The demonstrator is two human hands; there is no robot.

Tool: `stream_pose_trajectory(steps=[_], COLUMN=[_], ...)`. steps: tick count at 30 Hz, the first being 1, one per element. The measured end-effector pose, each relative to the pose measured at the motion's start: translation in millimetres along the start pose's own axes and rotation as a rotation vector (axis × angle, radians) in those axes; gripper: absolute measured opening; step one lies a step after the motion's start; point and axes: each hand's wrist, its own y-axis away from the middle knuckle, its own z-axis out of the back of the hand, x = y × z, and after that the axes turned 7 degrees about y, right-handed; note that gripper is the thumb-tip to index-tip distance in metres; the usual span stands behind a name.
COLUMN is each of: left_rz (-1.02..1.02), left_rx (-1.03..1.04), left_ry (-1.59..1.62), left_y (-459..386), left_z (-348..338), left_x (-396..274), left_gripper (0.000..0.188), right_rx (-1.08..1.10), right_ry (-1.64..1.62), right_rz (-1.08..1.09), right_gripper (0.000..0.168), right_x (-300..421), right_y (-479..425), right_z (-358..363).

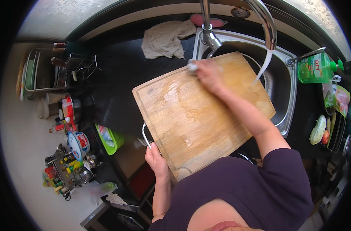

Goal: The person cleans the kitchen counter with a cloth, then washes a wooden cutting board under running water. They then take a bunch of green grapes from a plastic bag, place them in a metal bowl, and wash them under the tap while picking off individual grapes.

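Observation:
A large wooden cutting board (198, 115) lies tilted across the sink's near-left rim, its surface wet. My left hand (157, 161) grips its left edge beside the metal handle (146, 134); the fingers under the board are hidden. On the board's far edge, my right hand (208, 75) presses a small whitish scouring pad or cloth (192, 67), blurred. Water (263, 68) runs from the curved chrome faucet (270, 34) onto the board's right part. Below lies the stainless steel sink (292, 95), partly covered by the board.
A crumpled beige cloth (165, 39) lies behind the board. Green dish soap (315, 68) stands right of the sink, vegetables (319, 130) nearer. At the left are a dish rack (44, 89), a knife holder with a wire rack (78, 65), a lime-green bin (110, 141) and seasoning bottles (73, 169).

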Motion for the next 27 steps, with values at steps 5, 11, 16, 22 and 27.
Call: stream_pose_trajectory(steps=[5,11,16,22,27], left_rz=[-0.053,-0.012,-0.025,0.008,0.03], left_rx=[0.059,0.036,0.054,0.085,0.085], left_ry=[-0.119,-0.135,-0.154,-0.123,-0.043], left_y=[2.6,6.1,5.9,5.5,5.5], left_z=[-4.2,-10.0,-11.6,-12.6,-10.8], left_x=[-4.2,-7.2,-8.8,-6.9,-2.7], left_gripper=[0.025,0.024,0.023,0.022,0.021], right_rx=[-0.034,-0.102,-0.015,0.008,0.035], right_ry=[0.199,0.276,0.034,-0.391,-0.278], right_rz=[-0.399,-0.536,-0.242,0.307,0.221], right_gripper=[0.03,0.03,0.03,0.032,0.033], right_x=[-135.6,-173.3,-42.2,124.4,96.2], right_y=[31.7,44.3,50.2,45.5,30.6], right_z=[11.6,-6.1,21.5,35.3,21.0])
